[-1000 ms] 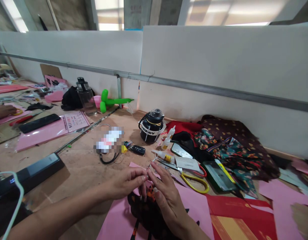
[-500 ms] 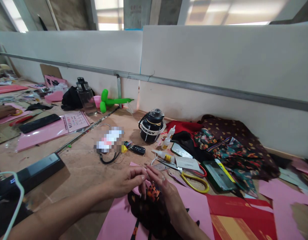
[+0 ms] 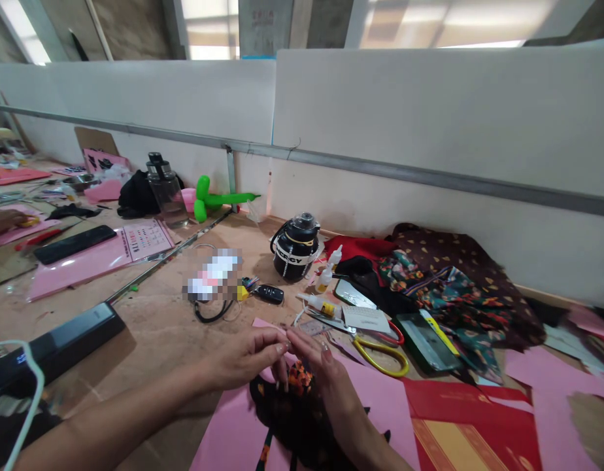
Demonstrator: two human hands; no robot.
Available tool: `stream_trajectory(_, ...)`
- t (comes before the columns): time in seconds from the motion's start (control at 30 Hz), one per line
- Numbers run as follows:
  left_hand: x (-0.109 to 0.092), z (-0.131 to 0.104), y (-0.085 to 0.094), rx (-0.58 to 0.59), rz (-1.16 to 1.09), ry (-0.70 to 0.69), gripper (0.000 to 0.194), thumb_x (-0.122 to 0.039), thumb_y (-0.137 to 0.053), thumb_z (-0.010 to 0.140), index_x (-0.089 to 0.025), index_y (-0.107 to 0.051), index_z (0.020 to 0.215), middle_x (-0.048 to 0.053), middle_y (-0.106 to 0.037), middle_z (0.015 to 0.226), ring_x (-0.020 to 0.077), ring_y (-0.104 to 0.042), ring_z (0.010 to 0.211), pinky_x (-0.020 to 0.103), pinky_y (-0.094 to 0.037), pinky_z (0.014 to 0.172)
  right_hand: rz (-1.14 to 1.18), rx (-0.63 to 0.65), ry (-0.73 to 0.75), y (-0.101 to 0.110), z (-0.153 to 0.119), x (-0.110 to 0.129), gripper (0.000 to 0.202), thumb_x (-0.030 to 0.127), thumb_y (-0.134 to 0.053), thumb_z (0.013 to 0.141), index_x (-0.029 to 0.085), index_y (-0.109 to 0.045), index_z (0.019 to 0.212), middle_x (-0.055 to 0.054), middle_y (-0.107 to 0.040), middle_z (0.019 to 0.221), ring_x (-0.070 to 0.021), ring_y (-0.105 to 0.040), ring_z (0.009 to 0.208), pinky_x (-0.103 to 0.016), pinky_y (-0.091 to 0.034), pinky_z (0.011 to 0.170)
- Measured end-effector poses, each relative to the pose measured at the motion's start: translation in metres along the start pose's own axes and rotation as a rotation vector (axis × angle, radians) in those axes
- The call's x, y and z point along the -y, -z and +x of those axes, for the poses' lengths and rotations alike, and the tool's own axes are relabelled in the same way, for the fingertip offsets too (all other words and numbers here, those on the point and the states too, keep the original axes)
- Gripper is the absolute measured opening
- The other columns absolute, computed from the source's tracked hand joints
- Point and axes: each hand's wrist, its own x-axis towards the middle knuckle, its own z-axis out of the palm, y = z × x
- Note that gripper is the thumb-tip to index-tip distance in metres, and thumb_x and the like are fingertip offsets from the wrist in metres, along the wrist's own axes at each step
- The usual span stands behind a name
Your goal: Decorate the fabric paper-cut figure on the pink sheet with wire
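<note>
Black cloth (image 3: 299,422) — beneath fingers (image 3: 309,350), on paper (image 3: 223,432)

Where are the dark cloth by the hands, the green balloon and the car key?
Dark cloth (image 3: 295,413), head view: its visible middle.
Green balloon (image 3: 227,198), head view: its long arm.
Car key (image 3: 269,294), head view: its black body.

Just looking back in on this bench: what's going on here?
The person's left hand and right hand meet at the fingertips over a dark piece with an orange patch, lying on a pink sheet. Whether the fingers pinch anything is hard to tell. Scissors lie just beyond the right hand, and a black jug stands farther back. At far left, another person's hand is partly in view.
</note>
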Motion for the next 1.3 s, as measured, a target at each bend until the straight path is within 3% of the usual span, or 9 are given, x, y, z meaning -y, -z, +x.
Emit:
stream_trajectory(0.13,0.000,0.000,-0.001,-0.011,-0.005,0.011,0.037,-0.049,-0.047,0.088,-0.014,-0.059,0.093,0.001,-0.063,0.070,0.0118,-0.059,0.064,0.023,-0.046,0.064,-0.363,0.063,0.108,0.004,-0.001,0.001,0.052,0.057,-0.020,0.094,0.037,-0.051,0.130,0.004,-0.042,0.145,-0.0236,-0.029,0.137,-0.049,-0.018,0.114)
stream_trajectory(0.23,-0.001,-0.001,-0.002,-0.017,0.003,0.001,0.038,-0.050,-0.047,0.088,-0.014,-0.059,0.087,0.001,-0.062,0.068,0.0120,-0.059,0.064,0.024,-0.046,0.065,-0.497,0.077,0.183,0.003,-0.003,0.007,0.049,0.052,-0.019,0.096,0.038,-0.045,0.134,0.003,-0.040,0.145,-0.0223,-0.031,0.136,-0.048,-0.024,0.113)
stream_trajectory(0.47,-0.006,-0.001,-0.003,-0.015,0.011,-0.008,0.040,-0.054,-0.045,0.087,-0.015,-0.057,0.084,0.001,-0.063,0.065,0.0121,-0.059,0.062,0.024,-0.045,0.064,-0.615,0.050,0.367,0.003,-0.005,0.004,0.044,0.045,-0.027,0.097,0.036,-0.041,0.138,0.000,-0.040,0.145,-0.0226,-0.033,0.135,-0.048,-0.027,0.111)
stream_trajectory(0.7,-0.012,-0.001,-0.003,-0.021,0.085,-0.020,0.041,-0.052,-0.043,0.087,-0.016,-0.057,0.075,0.002,-0.063,0.063,0.0119,-0.058,0.062,0.023,-0.046,0.064,-0.577,0.065,0.380,0.003,-0.005,0.002,0.042,0.044,-0.032,0.096,0.037,-0.041,0.137,0.001,-0.039,0.146,-0.0220,-0.032,0.135,-0.048,-0.025,0.112)
stream_trajectory(0.9,-0.008,-0.001,-0.003,-0.071,0.026,0.004,0.034,-0.046,-0.050,0.084,-0.015,-0.058,0.074,0.002,-0.062,0.065,0.0117,-0.058,0.060,0.023,-0.047,0.061,-0.384,0.067,0.198,-0.001,-0.004,0.007,0.043,0.050,-0.033,0.094,0.036,-0.050,0.131,0.001,-0.042,0.145,-0.0232,-0.032,0.135,-0.047,-0.019,0.113)
stream_trajectory(1.03,-0.002,-0.002,-0.003,-0.124,0.004,-0.030,0.026,-0.036,-0.053,0.082,-0.014,-0.058,0.070,0.003,-0.063,0.064,0.0116,-0.058,0.060,0.023,-0.047,0.060,0.027,0.056,-0.018,-0.009,-0.005,0.011,0.049,0.058,-0.032,0.091,0.032,-0.061,0.122,0.001,-0.047,0.141,-0.0252,-0.034,0.134,-0.048,-0.017,0.113)
stream_trajectory(1.17,0.003,-0.003,-0.003,-0.131,-0.013,-0.017,0.019,-0.029,-0.053,0.081,-0.013,-0.059,0.073,0.002,-0.064,0.064,0.0112,-0.059,0.059,0.023,-0.048,0.060,0.446,0.032,-0.221,-0.017,-0.006,0.018,0.055,0.066,-0.043,0.083,0.027,-0.066,0.115,-0.002,-0.055,0.134,-0.0260,-0.035,0.134,-0.045,-0.014,0.114)
stream_trajectory(1.3,0.005,-0.003,-0.004,-0.130,-0.032,-0.038,0.019,-0.031,-0.055,0.080,-0.013,-0.060,0.074,0.002,-0.063,0.063,0.0112,-0.060,0.059,0.023,-0.048,0.059,0.597,0.015,-0.271,-0.019,-0.002,0.024,0.055,0.068,-0.049,0.078,0.026,-0.072,0.104,-0.004,-0.062,0.125,-0.0272,-0.039,0.131,-0.045,-0.015,0.114)
